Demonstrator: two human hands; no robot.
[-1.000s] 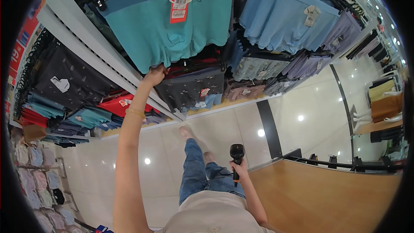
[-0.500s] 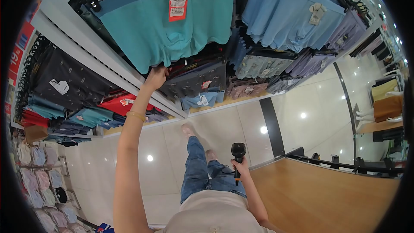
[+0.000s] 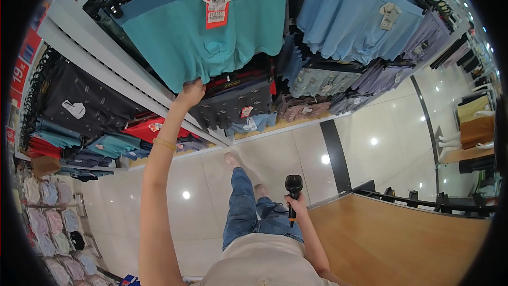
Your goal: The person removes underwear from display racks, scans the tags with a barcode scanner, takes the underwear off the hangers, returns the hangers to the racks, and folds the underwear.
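Note:
My left hand (image 3: pixel 191 94) is closed on the lower left hem of teal boxer briefs (image 3: pixel 211 37) hanging on the rack. A red price tag (image 3: pixel 217 8) with barcode stickers hangs from their darker waistband by a black loop. Its fingertips are partly hidden behind the cloth. Low by my right thigh, my right hand (image 3: pixel 298 205) grips the handle of a black barcode scanner (image 3: pixel 293 184), its head tilted up and away from me. Just under my left hand hang dark patterned boxers (image 3: pixel 233 105) with a small red tag.
Light blue boxers (image 3: pixel 360 18) hang to the right of the teal pair. More dark boxers (image 3: pixel 87 92) hang left of the white rack post (image 3: pixel 100 47). A wooden table (image 3: pixel 402 238) stands at my right. Packaged garments (image 3: pixel 53 217) line the lower left, and shiny floor tiles (image 3: pixel 275 153) lie below.
My left hand has shifted slightly, still holding the teal hem. The dark patterned boxers beneath have swung a little to the left. My right hand keeps the scanner in nearly the same place.

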